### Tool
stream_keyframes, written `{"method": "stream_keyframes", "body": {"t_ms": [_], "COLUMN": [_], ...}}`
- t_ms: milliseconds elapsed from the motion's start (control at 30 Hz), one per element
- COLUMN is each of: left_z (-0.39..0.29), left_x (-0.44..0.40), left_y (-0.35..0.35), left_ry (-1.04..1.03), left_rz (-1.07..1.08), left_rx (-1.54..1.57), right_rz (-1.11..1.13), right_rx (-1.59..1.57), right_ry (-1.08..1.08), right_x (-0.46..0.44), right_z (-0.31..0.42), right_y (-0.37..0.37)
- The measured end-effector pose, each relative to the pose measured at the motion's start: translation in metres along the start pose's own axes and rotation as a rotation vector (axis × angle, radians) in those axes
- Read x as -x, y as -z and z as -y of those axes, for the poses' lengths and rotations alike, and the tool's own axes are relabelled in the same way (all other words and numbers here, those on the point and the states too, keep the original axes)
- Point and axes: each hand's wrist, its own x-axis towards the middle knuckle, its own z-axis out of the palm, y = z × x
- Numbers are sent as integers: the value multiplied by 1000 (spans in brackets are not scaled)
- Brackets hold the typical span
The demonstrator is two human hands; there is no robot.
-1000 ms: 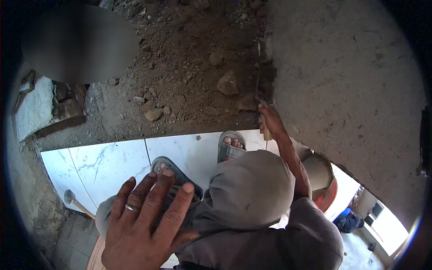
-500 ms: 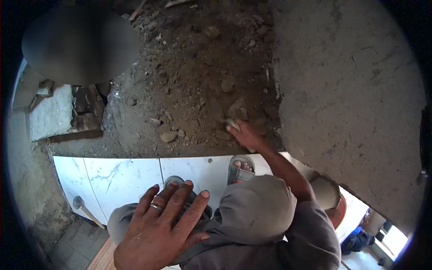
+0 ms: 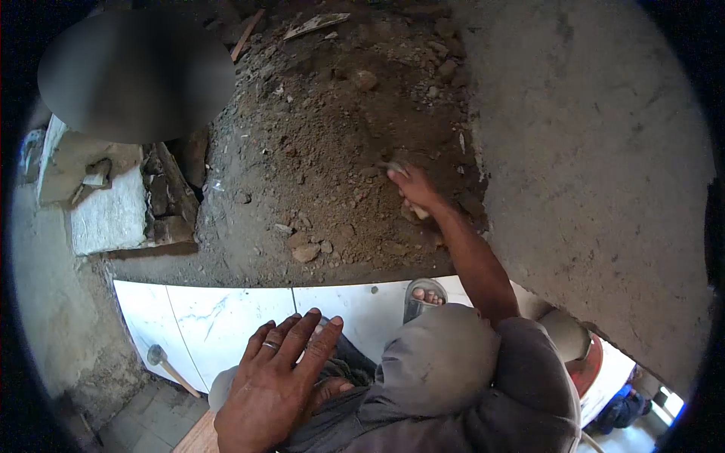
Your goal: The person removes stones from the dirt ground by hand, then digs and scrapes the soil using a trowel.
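My right hand (image 3: pixel 414 190) is closed around the pale handle of a small hand tool (image 3: pixel 421 212), apparently a trowel. Its greyish front end (image 3: pixel 393 166) reaches into the loose brown soil (image 3: pixel 325 151), and my fingers hide most of the rest. My left hand (image 3: pixel 281 374), with a ring on one finger, holds nothing. Its fingers are stretched out over my left leg. Below the soil runs a row of white marble-patterned tiles (image 3: pixel 230 313), where my sandalled right foot (image 3: pixel 424 300) rests.
A mallet (image 3: pixel 156 355) leans at the tiles' left end. Broken slabs (image 3: pixel 113 215) lie to the left, and stones (image 3: pixel 306 253) are scattered in the soil. A grey concrete surface (image 3: pixel 589 151) borders the right side. Another person (image 3: pixel 621 408) appears at lower right.
My right hand has moved forward with the tool, farther from the tiles and over the soil. My left hand stays outstretched over my leg. The view has shifted slightly.
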Motion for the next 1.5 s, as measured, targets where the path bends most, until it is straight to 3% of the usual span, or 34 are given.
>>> {"method": "stream_keyframes", "body": {"t_ms": [100,167,433,500,533,667,733,767,833,933,1033,1233,1367,1433,1500], "left_z": [0,6,21,22,21,13,8,4,-5,-9,-2,-6,-4,-2,1], "left_x": [4,6,26,32,33,22,8,3,-4,-5,0,5,10,12,15], "left_y": [7,8,14,12,11,15,13,13,13,11,8,7,10,9,9], "left_ry": [26,13,-28,-39,-31,-53,-62,-59,-15,73,85,14,-150,-132,-112], "left_rz": [-32,32,-70,-111,-110,-77,-18,35,55,76,43,46,-37,-40,-31], "left_rx": [-10,42,44,45,47,67,43,24,5,10,20,-11,13,18,30], "right_rz": [-53,-76,-131,-366,-374,-360,-129,-140,-175,-650,-588,-495,-174,-220,-432], "right_rx": [-38,-53,-150,-627,-625,-336,-65,-76,104,654,855,830,760,586,564], "right_ry": [-91,-72,-114,-213,-212,-153,-84,-87,-4,145,12,-52,-44,-41,189], "right_x": [0,26,72,69,72,80,77,70,49,-11,-39,-34,52,87,97], "right_z": [-33,-17,-3,-18,-25,-40,-20,-15,-4,-38,-68,-73,-28,-27,-65], "right_y": [6,11,1,10,19,37,29,25,29,68,112,126,97,76,76]}}
